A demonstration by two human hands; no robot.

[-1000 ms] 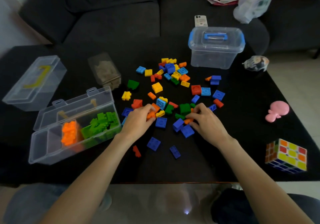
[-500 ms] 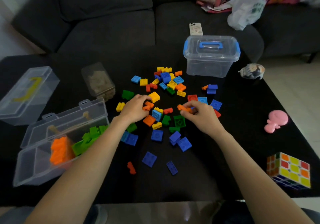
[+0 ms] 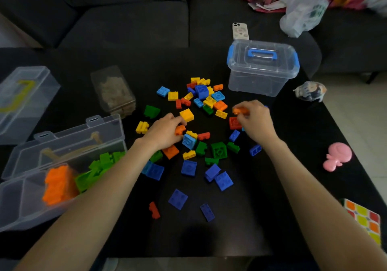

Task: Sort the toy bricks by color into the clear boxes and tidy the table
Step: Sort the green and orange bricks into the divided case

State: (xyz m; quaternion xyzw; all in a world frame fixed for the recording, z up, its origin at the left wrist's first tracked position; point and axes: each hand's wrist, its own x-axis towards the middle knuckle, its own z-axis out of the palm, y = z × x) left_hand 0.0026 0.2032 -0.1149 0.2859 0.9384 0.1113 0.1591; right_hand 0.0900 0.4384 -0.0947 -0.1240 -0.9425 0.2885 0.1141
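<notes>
Loose toy bricks [image 3: 201, 136] in blue, yellow, green, red and orange lie scattered over the middle of the black table [image 3: 272, 218]. My left hand [image 3: 164, 131] curls around an orange brick [image 3: 180, 129] at the left of the pile. My right hand [image 3: 256, 122] pinches other orange bricks [image 3: 240, 110] beside a red brick [image 3: 234, 123]. An open clear box [image 3: 25, 203] at the near left holds orange bricks [image 3: 57, 184] and green bricks [image 3: 98, 167] in separate compartments.
A lidded clear box with blue handle [image 3: 262, 67] stands at the back right. A closed clear box with yellow handle [image 3: 23, 101] and a small jar [image 3: 114, 91] sit at left. A pink toy [image 3: 337, 156], a puzzle cube [image 3: 364, 220] and a wrapped figurine [image 3: 311, 91] line the right side.
Both hands moved away from me across the pile. The right hand picked up orange bricks and carried them right, the left hand took hold of an orange brick. The view tilted down.
</notes>
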